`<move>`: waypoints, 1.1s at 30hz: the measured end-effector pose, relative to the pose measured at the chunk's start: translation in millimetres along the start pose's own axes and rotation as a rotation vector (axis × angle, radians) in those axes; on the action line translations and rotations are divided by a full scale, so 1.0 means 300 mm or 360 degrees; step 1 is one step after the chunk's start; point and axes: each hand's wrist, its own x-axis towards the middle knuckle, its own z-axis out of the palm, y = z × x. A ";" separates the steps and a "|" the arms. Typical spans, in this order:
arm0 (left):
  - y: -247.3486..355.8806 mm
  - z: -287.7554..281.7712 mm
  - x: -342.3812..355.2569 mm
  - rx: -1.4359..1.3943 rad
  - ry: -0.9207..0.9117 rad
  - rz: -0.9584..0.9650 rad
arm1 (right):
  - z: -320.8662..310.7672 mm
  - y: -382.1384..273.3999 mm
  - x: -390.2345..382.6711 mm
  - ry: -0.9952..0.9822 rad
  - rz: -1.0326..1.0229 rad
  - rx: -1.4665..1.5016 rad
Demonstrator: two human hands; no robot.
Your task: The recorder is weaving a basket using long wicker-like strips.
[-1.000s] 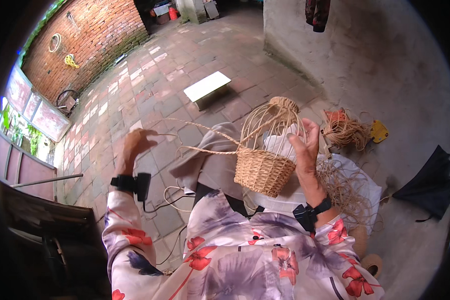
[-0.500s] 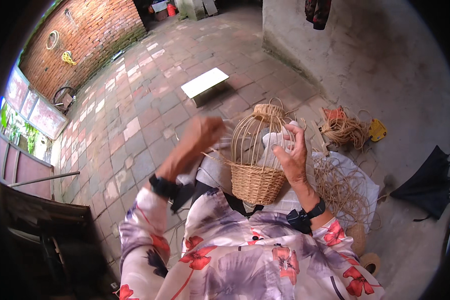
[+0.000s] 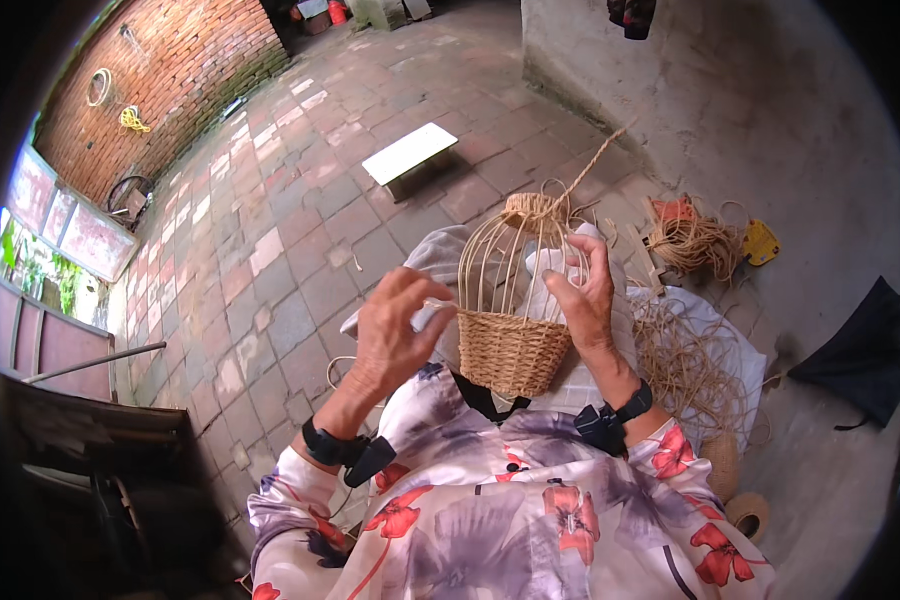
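A woven basket (image 3: 513, 352) rests on my lap. Its lower part is tightly woven, and bare pale ribs (image 3: 490, 265) rise from it to a small woven ring (image 3: 532, 207) at the far end. My right hand (image 3: 588, 295) grips the ribs on the right side, thumb and fingers curled round them. At the left edge of the weaving, my left hand (image 3: 395, 322) has its fingers bent, with a pale strand (image 3: 435, 303) showing between thumb and forefinger. From near the ring, a twisted cord (image 3: 598, 162) sticks out to the far right.
Right of my lap, loose strands (image 3: 685, 365) lie on a white sheet (image 3: 750, 375). Beyond them are a coil of cord (image 3: 692, 245) and a yellow object (image 3: 760, 243). A low white-topped stool (image 3: 410, 155) stands ahead. A dark umbrella (image 3: 860, 350) lies far right.
My left hand has come down and nearer to me, to the basket's left edge. The twisted cord now extends away from the ring. My right hand keeps its grip on the ribs.
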 end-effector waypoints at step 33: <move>0.048 0.117 0.161 -0.1432 -0.0324 -0.0778 | -0.005 -0.004 -0.004 -0.0083 0.0051 -0.0077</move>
